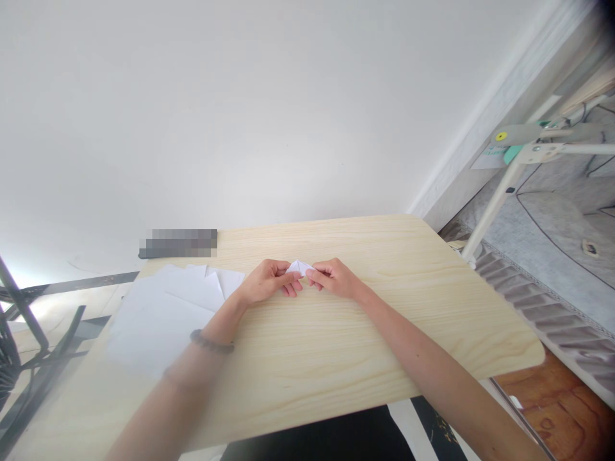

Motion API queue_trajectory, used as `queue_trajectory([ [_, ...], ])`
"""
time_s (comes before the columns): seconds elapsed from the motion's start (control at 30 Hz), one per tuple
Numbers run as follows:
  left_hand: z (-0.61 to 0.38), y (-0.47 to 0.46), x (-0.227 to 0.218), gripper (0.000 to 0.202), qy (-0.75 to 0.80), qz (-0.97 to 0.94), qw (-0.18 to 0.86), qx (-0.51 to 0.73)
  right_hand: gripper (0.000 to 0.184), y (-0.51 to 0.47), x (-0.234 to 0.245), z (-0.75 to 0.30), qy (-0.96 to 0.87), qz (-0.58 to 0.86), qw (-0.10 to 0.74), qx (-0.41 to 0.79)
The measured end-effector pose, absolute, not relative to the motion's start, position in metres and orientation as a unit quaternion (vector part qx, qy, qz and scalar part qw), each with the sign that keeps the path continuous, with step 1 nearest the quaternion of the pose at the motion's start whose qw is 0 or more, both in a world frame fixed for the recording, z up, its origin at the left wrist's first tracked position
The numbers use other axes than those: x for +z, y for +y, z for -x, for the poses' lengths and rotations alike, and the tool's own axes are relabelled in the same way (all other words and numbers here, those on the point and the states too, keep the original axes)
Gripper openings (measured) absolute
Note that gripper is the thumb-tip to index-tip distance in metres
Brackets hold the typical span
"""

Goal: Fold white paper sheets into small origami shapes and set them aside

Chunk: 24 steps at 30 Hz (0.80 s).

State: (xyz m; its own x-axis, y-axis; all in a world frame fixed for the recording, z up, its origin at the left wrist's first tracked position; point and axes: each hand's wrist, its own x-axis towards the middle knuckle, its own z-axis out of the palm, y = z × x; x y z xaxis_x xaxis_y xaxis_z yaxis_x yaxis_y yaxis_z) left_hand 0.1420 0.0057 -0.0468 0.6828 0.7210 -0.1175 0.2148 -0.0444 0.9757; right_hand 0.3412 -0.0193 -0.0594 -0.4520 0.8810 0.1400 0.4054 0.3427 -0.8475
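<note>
A small folded piece of white paper (298, 266) is held between both hands over the middle of a light wooden table (384, 320). My left hand (269, 282) pinches its left side with fingers curled. My right hand (334, 278) pinches its right side with thumb and fingers closed. A dark bead bracelet (210, 343) sits on my left wrist.
Several loose white paper sheets (168, 307) lie on the table's left part. A blurred dark object (177, 243) rests at the far left edge by the white wall. A white stand leg (490, 211) and grey rug (552, 256) are at the right, black frame bars (29, 358) at the left.
</note>
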Motion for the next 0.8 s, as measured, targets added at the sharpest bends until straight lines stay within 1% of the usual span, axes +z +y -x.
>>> queue_trajectory([
  [0.13, -0.1441, 0.0035, -0.0448, 0.037, 0.344, -0.692, 0.594, 0.222, 0.037, -0.0187, -0.0598, -0.3413, -0.763, 0.418, 0.302, 0.39],
  [0.23, -0.1455, 0.0022, -0.0455, 0.037, 0.354, -0.688, 0.584, 0.246, 0.036, -0.0186, -0.0606, -0.3409, -0.777, 0.421, 0.285, 0.37],
  [0.47, -0.1438, 0.003, -0.0495, 0.039, 0.4, -0.714, 0.517, 0.252, 0.034, -0.0201, -0.062, -0.3376, -0.807, 0.426, 0.266, 0.311],
  [0.63, -0.1453, 0.003, -0.0483, 0.038, 0.388, -0.699, 0.546, 0.251, 0.034, -0.02, -0.0639, -0.3372, -0.794, 0.433, 0.278, 0.324],
  [0.8, -0.144, 0.0065, -0.0496, 0.041, 0.37, -0.661, 0.597, 0.263, 0.034, -0.0183, -0.066, -0.3397, -0.75, 0.459, 0.329, 0.345],
])
